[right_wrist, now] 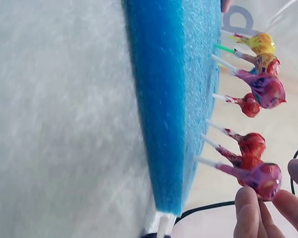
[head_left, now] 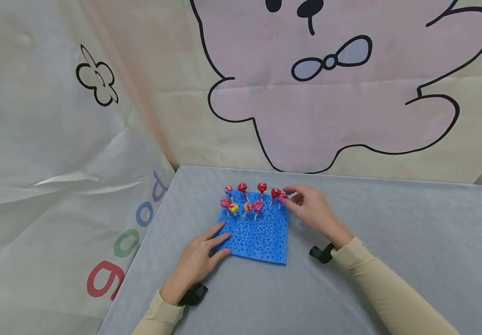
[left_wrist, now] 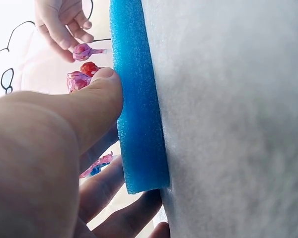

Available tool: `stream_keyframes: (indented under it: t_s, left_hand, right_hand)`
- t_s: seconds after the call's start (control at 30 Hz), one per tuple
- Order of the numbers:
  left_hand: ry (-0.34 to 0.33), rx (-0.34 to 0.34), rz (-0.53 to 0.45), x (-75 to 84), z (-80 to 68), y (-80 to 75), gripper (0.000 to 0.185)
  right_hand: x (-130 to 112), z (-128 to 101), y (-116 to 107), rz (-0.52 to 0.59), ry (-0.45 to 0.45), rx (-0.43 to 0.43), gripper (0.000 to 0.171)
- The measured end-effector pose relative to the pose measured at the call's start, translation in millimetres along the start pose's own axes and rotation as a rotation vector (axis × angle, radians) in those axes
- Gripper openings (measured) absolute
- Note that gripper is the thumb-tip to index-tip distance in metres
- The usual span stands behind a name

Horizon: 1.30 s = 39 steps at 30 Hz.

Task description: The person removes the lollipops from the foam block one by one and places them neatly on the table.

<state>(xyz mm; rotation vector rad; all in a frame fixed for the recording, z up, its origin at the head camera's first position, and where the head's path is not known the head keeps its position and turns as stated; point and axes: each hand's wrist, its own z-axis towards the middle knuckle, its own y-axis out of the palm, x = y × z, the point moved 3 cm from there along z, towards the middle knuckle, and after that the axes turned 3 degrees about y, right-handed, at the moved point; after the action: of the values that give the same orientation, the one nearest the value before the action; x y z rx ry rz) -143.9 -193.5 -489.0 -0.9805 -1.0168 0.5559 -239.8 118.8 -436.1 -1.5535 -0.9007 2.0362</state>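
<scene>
1 word readable, "good" [head_left: 129,242] on backdrop, lollipop [head_left: 282,197] wrappers illegible

Place: looks like a staged recording booth, not a lived-in room.
Walls: draped fabric sheets [head_left: 56,139] all round, creased and hanging loose.
Print: a big pink cartoon animal [head_left: 333,93] with a bow, plus coloured letters [head_left: 128,242] down the left sheet.
Surface: one table [head_left: 391,242] under plain grey cloth.
</scene>
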Motion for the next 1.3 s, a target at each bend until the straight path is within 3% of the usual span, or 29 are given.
stream_keyframes:
  t_s: [0.67, 1.0, 1.3]
  left_hand:
    - [0.003, 0.000, -0.002, 2.7, 0.6, 0.1, 0.050]
    - [0.007, -0.001, -0.005, 2.7, 0.0, -0.7, 0.049]
    - [0.007, 0.002, -0.009, 1.8, -1.8, -0.8, 0.049]
  right_hand:
    - [-4, -1, 9, 0.034, -0.020, 0.039, 0.029]
    - [-11, -2, 2, 0.041, 0.016, 0.036, 0.028]
    - [-18, 0, -13, 0.068, -0.036, 0.090, 0.027]
